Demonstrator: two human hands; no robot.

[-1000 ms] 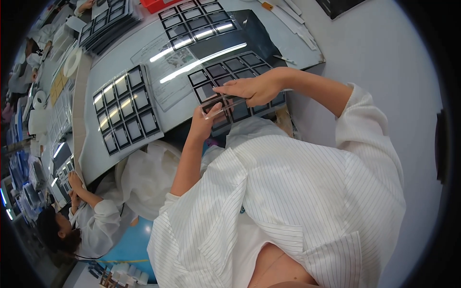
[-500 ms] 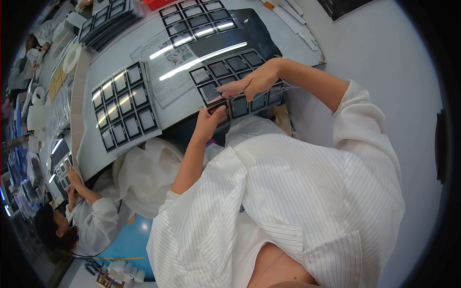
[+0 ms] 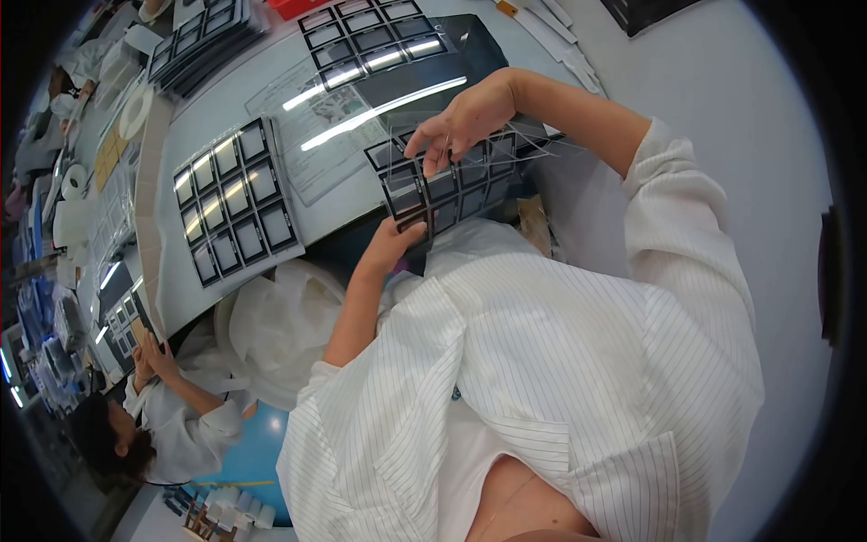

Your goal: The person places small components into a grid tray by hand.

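Observation:
A sheet of black-framed panes (image 3: 442, 186) slants over the table's near edge in front of me. My left hand (image 3: 391, 246) grips its near left corner, with the thumb on top. Above the sheet, my right hand (image 3: 471, 112) has its fingers curled down around a clear, thin film (image 3: 533, 144). Pale film edges trail on both sides of that hand. Part of the sheet's far side is hidden behind the right hand and the film.
A similar framed sheet (image 3: 237, 200) lies to the left, another (image 3: 370, 38) at the far side. White strips (image 3: 560, 45) lie far right. Below the table edge stands a white-lined bin (image 3: 280, 330). A co-worker's hands (image 3: 155, 357) handle panes at far left.
My right hand has risen and moved away from the sheet, drawing the clear film up. The left hand has come slightly nearer, and the sheet has shifted and tilted with it.

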